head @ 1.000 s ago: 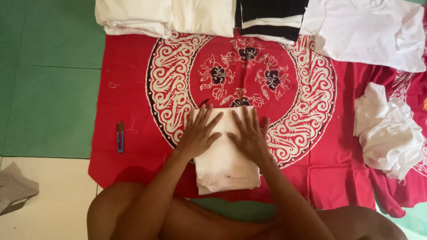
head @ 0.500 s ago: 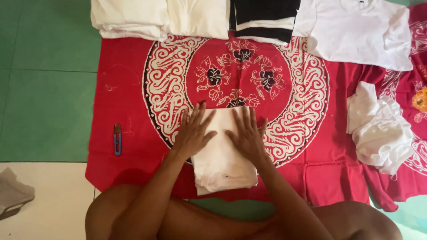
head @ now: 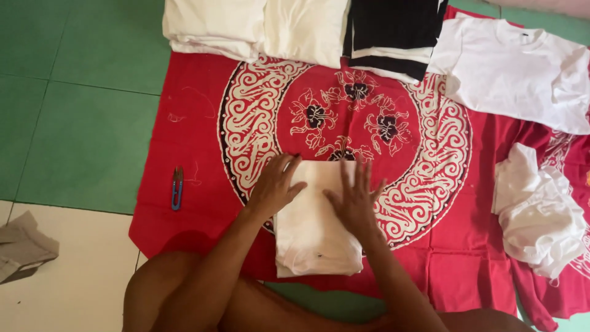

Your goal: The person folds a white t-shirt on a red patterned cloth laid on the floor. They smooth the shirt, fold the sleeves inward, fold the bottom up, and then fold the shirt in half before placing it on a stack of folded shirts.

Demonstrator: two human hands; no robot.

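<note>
A folded cream-white garment [head: 316,230] lies on a red patterned cloth [head: 196,123] spread on the floor in front of me. My left hand [head: 275,186] rests flat on the garment's upper left corner, fingers spread. My right hand [head: 355,198] presses flat on its upper right part, fingers apart. Neither hand grips anything. My forearms and knees fill the lower part of the view.
Stacks of folded cream garments [head: 258,27] and a black-and-white stack [head: 393,31] line the cloth's far edge. A spread white shirt [head: 522,71] lies at the upper right, a crumpled white garment [head: 541,212] at the right. Small blue snips [head: 177,187] lie left. Green floor tiles [head: 80,110] surround it.
Both hands stay flat on the folded garment, shifting slightly over its top. The view has moved a little; nothing was picked up or let go.
</note>
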